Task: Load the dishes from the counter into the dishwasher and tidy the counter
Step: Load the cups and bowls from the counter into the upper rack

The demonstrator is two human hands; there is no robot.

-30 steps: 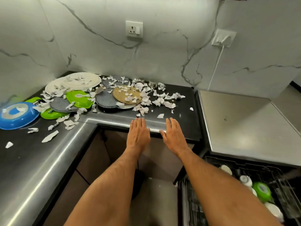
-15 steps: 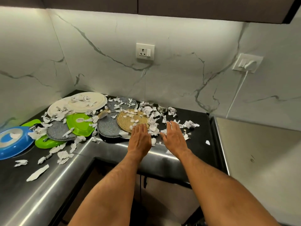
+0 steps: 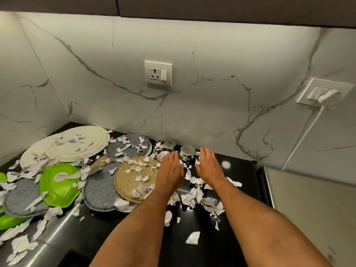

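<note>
Several plates lie overlapping on the black counter [image 3: 238,166]: two white plates [image 3: 77,145], a speckled grey plate [image 3: 131,146], a tan plate [image 3: 133,180], another grey plate [image 3: 100,191] and a green plate [image 3: 57,184]. Torn paper scraps [image 3: 192,195] cover them and the counter. Two small steel cups [image 3: 186,152] stand by the wall. My left hand [image 3: 170,168] and my right hand [image 3: 209,166] reach flat over the scraps on either side of the nearer cup, fingers straight, holding nothing.
A marble wall with a socket [image 3: 158,73] rises behind the counter. At the right a plug and white cable [image 3: 325,97] hang above a steel surface [image 3: 312,209]. More grey and green plates [image 3: 17,207] sit at the far left.
Both hands moved forward from the counter's front edge across the scraps to the steel cups by the wall. The view tilted up, and the dishwasher dropped out of sight.
</note>
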